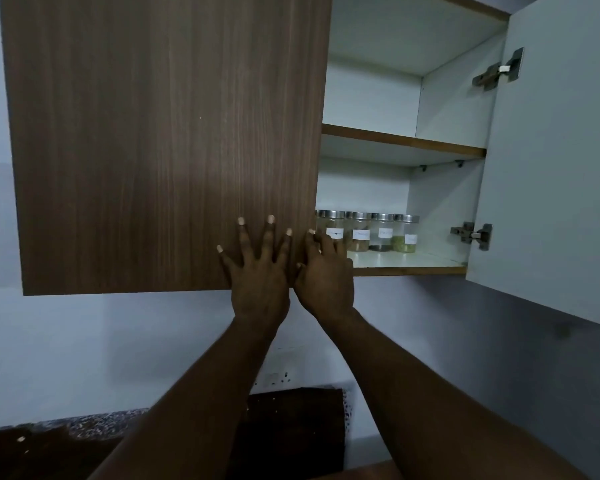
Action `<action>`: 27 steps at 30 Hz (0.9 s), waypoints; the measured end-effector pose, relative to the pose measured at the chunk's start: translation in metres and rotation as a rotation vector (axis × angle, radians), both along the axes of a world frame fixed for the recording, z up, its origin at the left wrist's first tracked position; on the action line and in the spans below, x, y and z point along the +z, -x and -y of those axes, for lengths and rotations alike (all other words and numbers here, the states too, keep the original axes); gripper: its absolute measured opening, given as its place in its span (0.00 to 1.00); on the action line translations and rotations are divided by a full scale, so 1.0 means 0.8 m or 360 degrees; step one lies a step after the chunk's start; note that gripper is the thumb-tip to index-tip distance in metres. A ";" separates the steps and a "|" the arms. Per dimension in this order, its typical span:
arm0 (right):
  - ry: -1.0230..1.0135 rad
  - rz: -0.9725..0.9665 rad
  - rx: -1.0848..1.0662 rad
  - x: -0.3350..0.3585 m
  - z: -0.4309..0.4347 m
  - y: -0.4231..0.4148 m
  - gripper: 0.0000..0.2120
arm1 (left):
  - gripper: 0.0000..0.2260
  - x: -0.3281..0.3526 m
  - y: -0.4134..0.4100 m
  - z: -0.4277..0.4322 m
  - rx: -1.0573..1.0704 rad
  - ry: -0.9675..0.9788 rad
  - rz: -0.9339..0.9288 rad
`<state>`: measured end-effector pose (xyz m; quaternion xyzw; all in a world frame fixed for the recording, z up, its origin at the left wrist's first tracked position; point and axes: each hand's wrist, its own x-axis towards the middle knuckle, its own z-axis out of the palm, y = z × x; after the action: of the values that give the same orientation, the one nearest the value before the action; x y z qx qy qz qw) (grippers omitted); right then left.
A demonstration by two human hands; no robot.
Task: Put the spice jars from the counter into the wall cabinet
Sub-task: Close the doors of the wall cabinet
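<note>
The wall cabinet's left door (160,140), brown wood grain, is shut or nearly shut. Its right door (555,161) swings wide open. On the lower shelf (406,261) stand several glass spice jars (359,232) with metal lids and white labels, in a row at the back. My left hand (258,271) lies flat on the lower right corner of the left door, fingers spread. Beside it, my right hand (324,271) curls its fingers around that door's right edge, in front of the leftmost jar. Neither hand holds a jar.
The upper shelf (402,142) shows nothing on it. Two metal hinges (473,233) stick out from the open right door. Below, a dark speckled counter (94,431) and a dark wooden board (291,427) lean by a wall socket (278,377).
</note>
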<state>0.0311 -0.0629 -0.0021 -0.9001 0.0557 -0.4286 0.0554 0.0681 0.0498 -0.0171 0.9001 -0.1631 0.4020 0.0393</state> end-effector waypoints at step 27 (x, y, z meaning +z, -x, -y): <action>-0.0127 0.0316 -0.0209 0.049 0.249 0.269 0.08 | 0.25 0.071 0.216 0.255 -0.1290 0.0109 -0.0107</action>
<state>-0.1840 -0.2617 0.0368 -0.8446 0.1257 -0.5159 0.0681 -0.1045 -0.1540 0.0401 0.7738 -0.4898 0.3294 0.2298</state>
